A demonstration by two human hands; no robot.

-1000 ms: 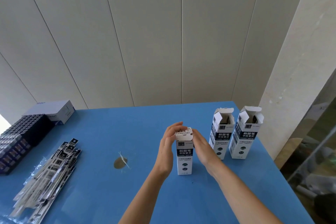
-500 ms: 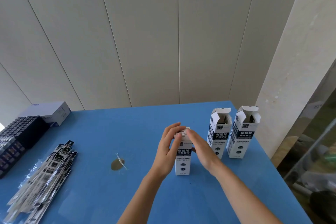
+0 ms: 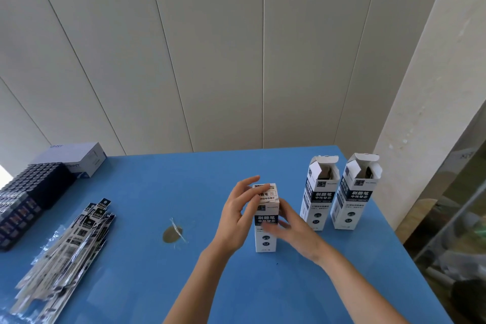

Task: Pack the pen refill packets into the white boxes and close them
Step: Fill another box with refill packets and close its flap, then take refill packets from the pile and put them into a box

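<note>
My left hand point(image 3: 238, 218) wraps the tall white cardboard box with dark label point(image 3: 266, 221), fingertips point(image 3: 263, 187) on its closed top flap; it stands upright on the blue table point(image 3: 147, 192). My right hand point(image 3: 292, 229) is blurred, fingers loosely spread against the box's right side — whether it grips, I cannot tell. Two more white boxes point(image 3: 319, 194) point(image 3: 353, 192) stand open-topped to the right. A heap of black-and-white refill packets point(image 3: 65, 247) lies far left.
</note>
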